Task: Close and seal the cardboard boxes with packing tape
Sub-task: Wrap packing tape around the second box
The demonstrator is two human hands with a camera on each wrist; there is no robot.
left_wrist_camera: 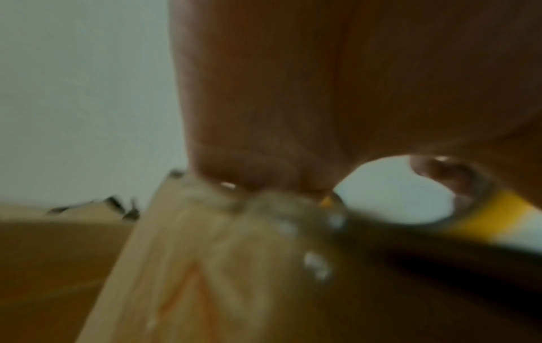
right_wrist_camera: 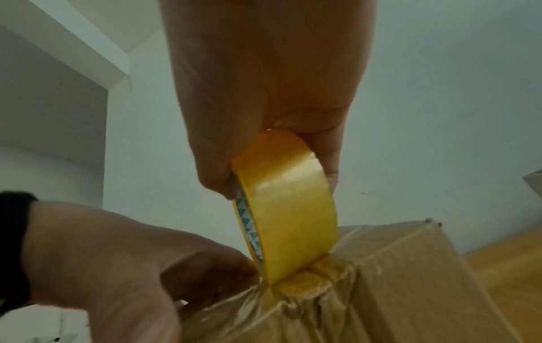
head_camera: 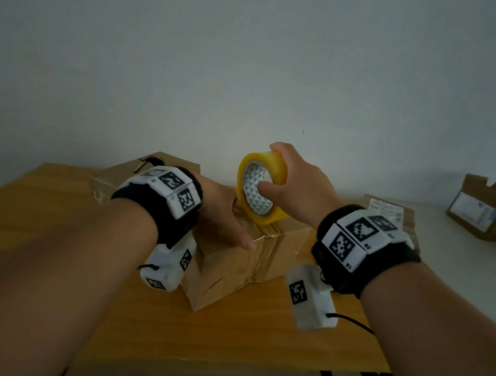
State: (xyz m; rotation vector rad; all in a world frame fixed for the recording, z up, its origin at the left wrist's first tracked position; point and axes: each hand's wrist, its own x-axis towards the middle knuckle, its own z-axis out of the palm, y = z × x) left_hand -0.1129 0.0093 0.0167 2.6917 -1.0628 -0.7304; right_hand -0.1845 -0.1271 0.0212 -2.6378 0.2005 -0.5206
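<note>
One yellow tape roll (head_camera: 259, 186), gripped upright by the right hand (head_camera: 298, 189), touches the wrinkled, tape-covered cardboard box (head_camera: 227, 266); the left hand (head_camera: 222, 216) presses flat on it.

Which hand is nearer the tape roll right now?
Right. The right hand grips the tape roll, thumb in its core; the left hand rests on the box beside it.

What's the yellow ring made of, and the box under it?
The tape roll looks like glossy see-through yellow plastic, shiny with glare, wound on a printed, probably paper core. The box looks like matte brown cardboard, creased at the folds, with wrinkly clear tape on top.
</note>
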